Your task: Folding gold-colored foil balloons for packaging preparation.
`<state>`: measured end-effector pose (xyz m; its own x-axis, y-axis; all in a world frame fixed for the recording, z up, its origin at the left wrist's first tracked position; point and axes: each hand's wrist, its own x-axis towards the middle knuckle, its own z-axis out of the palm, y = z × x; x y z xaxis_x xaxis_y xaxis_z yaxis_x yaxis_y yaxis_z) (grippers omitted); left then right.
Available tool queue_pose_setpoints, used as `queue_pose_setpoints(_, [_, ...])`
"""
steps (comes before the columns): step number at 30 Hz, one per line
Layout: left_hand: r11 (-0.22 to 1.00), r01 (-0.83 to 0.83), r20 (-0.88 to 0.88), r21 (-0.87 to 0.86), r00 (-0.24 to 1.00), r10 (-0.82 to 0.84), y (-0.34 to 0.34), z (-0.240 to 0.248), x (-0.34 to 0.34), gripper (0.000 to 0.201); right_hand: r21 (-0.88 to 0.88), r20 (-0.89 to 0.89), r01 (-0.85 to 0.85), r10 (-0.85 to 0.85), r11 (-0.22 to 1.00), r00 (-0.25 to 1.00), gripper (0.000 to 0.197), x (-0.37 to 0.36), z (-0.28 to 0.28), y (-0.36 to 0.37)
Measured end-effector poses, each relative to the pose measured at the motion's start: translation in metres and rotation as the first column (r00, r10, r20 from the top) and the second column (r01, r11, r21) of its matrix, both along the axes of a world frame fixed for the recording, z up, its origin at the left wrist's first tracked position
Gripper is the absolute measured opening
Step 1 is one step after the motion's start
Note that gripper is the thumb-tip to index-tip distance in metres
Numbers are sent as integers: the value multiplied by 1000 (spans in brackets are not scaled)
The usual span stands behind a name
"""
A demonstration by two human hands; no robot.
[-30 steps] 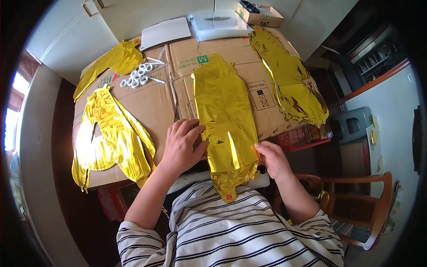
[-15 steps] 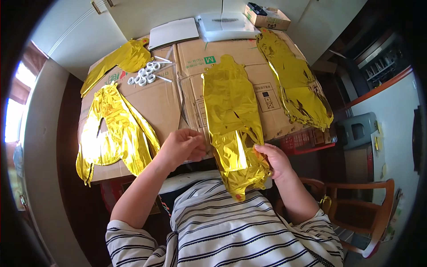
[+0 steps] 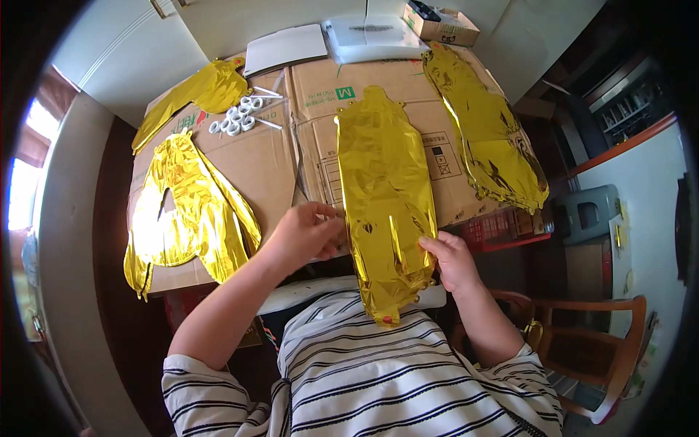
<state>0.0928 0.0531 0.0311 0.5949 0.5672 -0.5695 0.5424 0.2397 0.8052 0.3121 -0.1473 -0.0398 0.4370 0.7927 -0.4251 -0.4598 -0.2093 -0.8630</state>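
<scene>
A flat gold foil balloon (image 3: pixel 386 189), uninflated, lies lengthwise over the cardboard, its near end hanging past the edge towards my striped top. My right hand (image 3: pixel 453 264) pinches its lower right edge, thumb on top and fingers underneath. At the opposite edge is my left hand (image 3: pixel 302 237), fingers curled in and the tips right at the foil's border; whether they grip anything is hidden. The foil's lower part is lightly creased, with a small reddish spot at its near tip.
More flat gold foil balloons lie around: a two-legged one (image 3: pixel 186 211) at left, one far left (image 3: pixel 193 91), one at right (image 3: pixel 484 124). White rings (image 3: pixel 234 120) and thin white sticks (image 3: pixel 268 93) sit on the cardboard (image 3: pixel 287 146). A wooden chair (image 3: pixel 582 313) stands at right.
The foil balloon's lower part has been flattened and smoothed, its near end spread out longer. My left hand has shifted slightly up to the foil's left edge; my right hand keeps its pinch.
</scene>
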Motion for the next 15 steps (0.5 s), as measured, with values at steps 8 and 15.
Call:
queue_pose_setpoints(8, [983, -7, -104, -186, 995, -13, 16, 6, 11, 29, -18, -80, 12, -13, 1000, 997, 16, -5, -1, 3])
queue_pose_setpoints(15, [975, -47, -183, -219, 983, 6, 19, 5, 23, 27, -70, -243, 42, -58, 997, 968, 17, -1, 0, 2])
